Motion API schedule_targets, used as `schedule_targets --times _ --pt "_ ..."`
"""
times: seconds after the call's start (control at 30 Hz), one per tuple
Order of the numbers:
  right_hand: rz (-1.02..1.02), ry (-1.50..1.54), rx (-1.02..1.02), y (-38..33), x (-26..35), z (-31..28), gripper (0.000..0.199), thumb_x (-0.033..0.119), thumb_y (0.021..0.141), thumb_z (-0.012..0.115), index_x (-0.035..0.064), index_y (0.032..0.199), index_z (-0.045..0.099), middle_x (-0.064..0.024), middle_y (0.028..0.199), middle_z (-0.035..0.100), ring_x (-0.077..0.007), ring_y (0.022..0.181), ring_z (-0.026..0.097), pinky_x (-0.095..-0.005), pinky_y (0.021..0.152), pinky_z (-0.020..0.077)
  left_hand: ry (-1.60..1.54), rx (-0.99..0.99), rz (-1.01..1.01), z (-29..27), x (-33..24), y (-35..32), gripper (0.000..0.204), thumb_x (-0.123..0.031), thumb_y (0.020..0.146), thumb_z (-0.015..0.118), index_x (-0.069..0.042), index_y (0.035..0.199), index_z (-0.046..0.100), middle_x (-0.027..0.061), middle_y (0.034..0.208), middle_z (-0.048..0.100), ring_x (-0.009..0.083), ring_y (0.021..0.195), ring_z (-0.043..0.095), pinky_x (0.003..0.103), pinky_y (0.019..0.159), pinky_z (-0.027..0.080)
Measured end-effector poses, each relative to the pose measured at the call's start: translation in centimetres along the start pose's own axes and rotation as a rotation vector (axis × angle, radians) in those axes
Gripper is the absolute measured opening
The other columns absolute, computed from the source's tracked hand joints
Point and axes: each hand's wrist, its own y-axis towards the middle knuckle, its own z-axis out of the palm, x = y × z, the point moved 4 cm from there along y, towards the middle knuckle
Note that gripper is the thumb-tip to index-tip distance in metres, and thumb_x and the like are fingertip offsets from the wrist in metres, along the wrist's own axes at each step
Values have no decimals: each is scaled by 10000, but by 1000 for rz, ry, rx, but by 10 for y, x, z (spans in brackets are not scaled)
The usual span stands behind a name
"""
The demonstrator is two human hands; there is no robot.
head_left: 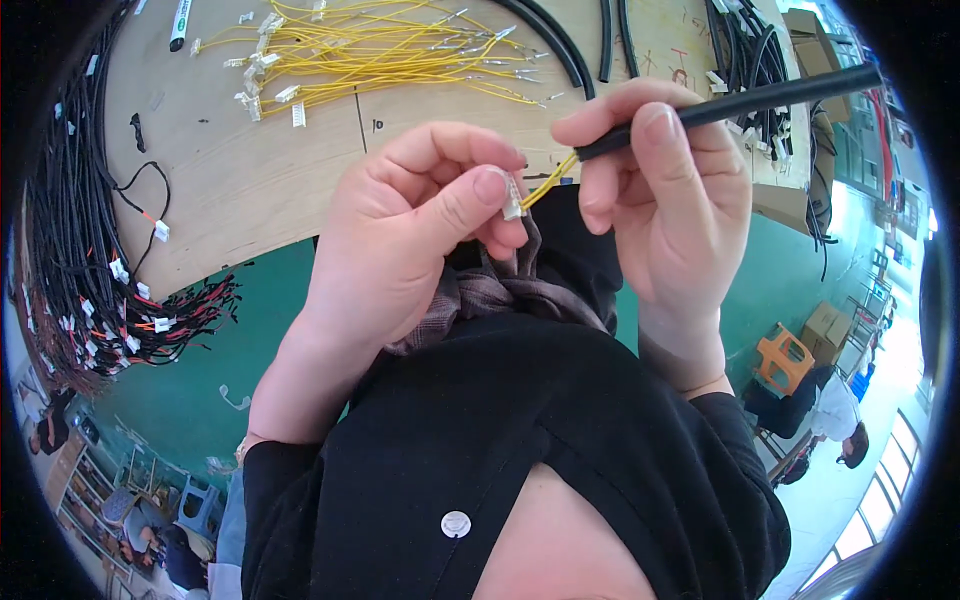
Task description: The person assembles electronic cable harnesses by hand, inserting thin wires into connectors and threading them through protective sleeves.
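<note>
Between its thumb and fingers, my left hand [420, 205] pinches a small white connector [514, 200]. Short yellow wires [552, 183] run from that connector into the open end of a black tube [770, 100]. My right hand [675, 180] grips this tube near the end where the wires enter, thumb on top and fingers beneath. The tube's far end points up to the right. Both hands are raised at the near edge of the wooden table [240, 190], the right one a little apart from the left. Whatever lies inside the tube is hidden.
A bunch of yellow wires [380, 55] with white connectors lies across the table, near a marker pen [181, 25]. Black cable bundles hang at the left [75, 210] and lie at the right [755, 60]. More black tubes [606, 40] lie at the back. An orange stool [784, 358] stands on the floor.
</note>
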Motion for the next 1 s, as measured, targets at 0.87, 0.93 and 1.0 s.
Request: schedule_targets --times 0.87,0.93,1.0 --pt "-343 -240 37 12 37 -20 370 283 878 374 -62 903 504 -80 669 512 -70 506 408 -161 435 312 317 -309 347 -24 -25 -27 90 14 756 551 24 834 508 75 782 522 76 569 480 185 506 401" --pt "-347 -300 62 10 38 -17 430 340 876 355 -62 890 507 -99 684 517 -85 528 432 -167 439 330 332 -304 368 -23 -27 -28 93 17 755 550 24 837 507 79 793 521 76 570 479 185 503 401" --pt "-333 -77 25 9 36 -15 455 360 874 348 -63 880 515 -103 675 519 -90 520 444 -174 439 348 304 -331 370 -26 -27 -29 93 22 755 546 25 837 504 83 804 520 77 572 478 186 499 401"
